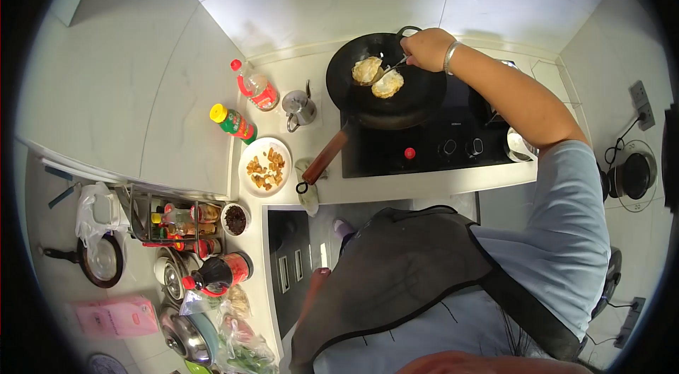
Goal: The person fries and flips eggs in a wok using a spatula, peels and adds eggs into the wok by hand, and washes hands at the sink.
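Note:
My right hand [426,50] is closed round the handle of a metal spatula [387,74] over the black wok [417,102]. The spatula's head is down in the wok between two fried eggs with browned edges, one egg [367,70] on the left and one egg [387,85] slightly nearer me. The wok sits on the black hob [396,151], its wooden handle [325,160] pointing to the lower left. My left hand [321,273] hangs low beside the apron, below the counter edge; its fingers are too hidden to read.
Left of the wok stand a metal oil pot [298,108], a clear red-capped bottle [262,93], a yellow-capped bottle [235,124] and a white plate [247,183] of browned pieces. Farther down are a bowl [234,220], a dark sauce bottle [223,271], a spice rack [138,222] and bagged vegetables [247,349].

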`<state>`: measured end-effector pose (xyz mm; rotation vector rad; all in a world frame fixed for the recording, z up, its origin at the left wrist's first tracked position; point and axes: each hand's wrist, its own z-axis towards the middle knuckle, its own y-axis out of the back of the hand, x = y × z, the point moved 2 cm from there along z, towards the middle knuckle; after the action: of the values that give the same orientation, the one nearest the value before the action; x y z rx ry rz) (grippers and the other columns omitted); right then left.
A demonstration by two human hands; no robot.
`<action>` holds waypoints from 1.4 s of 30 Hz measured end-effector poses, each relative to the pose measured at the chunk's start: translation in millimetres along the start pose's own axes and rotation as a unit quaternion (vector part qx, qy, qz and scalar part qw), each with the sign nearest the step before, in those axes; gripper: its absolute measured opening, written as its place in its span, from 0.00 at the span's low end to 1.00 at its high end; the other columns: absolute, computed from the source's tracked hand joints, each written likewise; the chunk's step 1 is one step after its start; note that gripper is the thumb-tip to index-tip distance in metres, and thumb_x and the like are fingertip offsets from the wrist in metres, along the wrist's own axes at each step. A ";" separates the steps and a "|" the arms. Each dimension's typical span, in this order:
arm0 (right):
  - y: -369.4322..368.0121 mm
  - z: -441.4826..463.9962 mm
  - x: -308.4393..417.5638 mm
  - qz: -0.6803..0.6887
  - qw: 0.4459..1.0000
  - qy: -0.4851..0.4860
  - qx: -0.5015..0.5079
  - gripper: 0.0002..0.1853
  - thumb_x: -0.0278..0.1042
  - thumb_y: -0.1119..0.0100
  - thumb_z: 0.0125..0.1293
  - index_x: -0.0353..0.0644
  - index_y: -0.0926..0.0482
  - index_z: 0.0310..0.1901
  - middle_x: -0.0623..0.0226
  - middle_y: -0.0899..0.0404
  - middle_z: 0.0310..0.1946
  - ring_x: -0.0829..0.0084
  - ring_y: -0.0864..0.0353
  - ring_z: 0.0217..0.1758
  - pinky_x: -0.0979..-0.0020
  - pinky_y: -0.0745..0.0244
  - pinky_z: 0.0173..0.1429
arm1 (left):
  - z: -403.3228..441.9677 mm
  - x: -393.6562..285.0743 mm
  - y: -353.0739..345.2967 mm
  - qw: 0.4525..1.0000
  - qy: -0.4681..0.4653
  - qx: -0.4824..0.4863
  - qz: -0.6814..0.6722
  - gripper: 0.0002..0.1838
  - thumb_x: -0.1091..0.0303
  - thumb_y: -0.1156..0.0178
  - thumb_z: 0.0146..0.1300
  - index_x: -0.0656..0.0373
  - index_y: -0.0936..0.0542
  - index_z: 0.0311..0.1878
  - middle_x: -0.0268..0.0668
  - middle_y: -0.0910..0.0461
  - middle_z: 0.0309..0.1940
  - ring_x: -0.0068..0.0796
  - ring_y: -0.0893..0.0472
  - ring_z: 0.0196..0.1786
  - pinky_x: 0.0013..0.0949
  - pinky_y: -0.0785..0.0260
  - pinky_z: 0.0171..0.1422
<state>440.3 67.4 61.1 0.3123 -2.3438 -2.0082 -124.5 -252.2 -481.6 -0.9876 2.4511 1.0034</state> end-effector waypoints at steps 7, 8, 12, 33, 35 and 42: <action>-2.6 1.2 -10.5 0.015 1.000 -0.024 -0.004 0.15 0.43 0.39 0.63 0.38 0.22 0.41 0.54 0.18 0.38 0.54 0.19 0.47 0.56 0.25 0.50 | -2.5 6.1 -2.6 1.000 0.002 0.006 -0.005 0.23 0.50 0.36 0.56 0.59 0.17 0.48 0.44 0.15 0.43 0.40 0.16 0.48 0.38 0.26 0.54; -6.2 -1.1 -11.8 0.013 1.000 -0.024 -0.011 0.15 0.43 0.40 0.64 0.38 0.22 0.41 0.54 0.18 0.37 0.54 0.19 0.46 0.56 0.25 0.50 | -2.7 6.6 -4.0 1.000 0.002 0.007 -0.006 0.23 0.51 0.36 0.56 0.59 0.17 0.48 0.44 0.15 0.43 0.40 0.16 0.48 0.38 0.26 0.54; -39.3 -22.2 -14.9 0.059 0.996 -0.047 -0.045 0.13 0.42 0.43 0.66 0.40 0.24 0.42 0.54 0.19 0.34 0.52 0.18 0.42 0.55 0.25 0.46 | -6.6 8.8 -8.2 1.000 0.005 0.008 -0.010 0.23 0.51 0.36 0.56 0.59 0.17 0.48 0.44 0.15 0.43 0.40 0.16 0.48 0.38 0.26 0.54; 9.7 -43.4 -48.2 -0.110 0.992 0.002 -0.054 0.08 0.37 0.35 0.55 0.43 0.18 0.34 0.58 0.18 0.29 0.55 0.18 0.39 0.57 0.24 0.44 | 22.1 -15.3 -23.9 0.999 -0.042 0.022 -0.014 0.22 0.52 0.36 0.56 0.59 0.17 0.47 0.44 0.15 0.43 0.40 0.16 0.48 0.37 0.26 0.54; 25.1 -47.3 -54.2 -0.124 0.992 -0.011 -0.030 0.10 0.38 0.34 0.55 0.42 0.18 0.35 0.58 0.17 0.31 0.55 0.17 0.40 0.57 0.24 0.46 | 24.6 -16.3 -28.9 0.998 -0.050 0.022 -0.026 0.22 0.52 0.36 0.56 0.59 0.17 0.47 0.44 0.15 0.43 0.40 0.16 0.48 0.37 0.26 0.54; 30.0 -44.9 -67.0 -0.117 0.991 -0.048 -0.044 0.11 0.38 0.34 0.56 0.39 0.19 0.36 0.59 0.17 0.34 0.57 0.18 0.42 0.59 0.24 0.48 | 10.2 -7.2 -28.1 0.999 -0.040 0.009 -0.011 0.22 0.52 0.36 0.56 0.58 0.17 0.47 0.44 0.15 0.43 0.39 0.16 0.48 0.37 0.26 0.54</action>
<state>509.3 39.8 104.5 0.5199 -2.3641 -2.2707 -99.4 -256.0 -499.0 -0.9491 2.3751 0.9915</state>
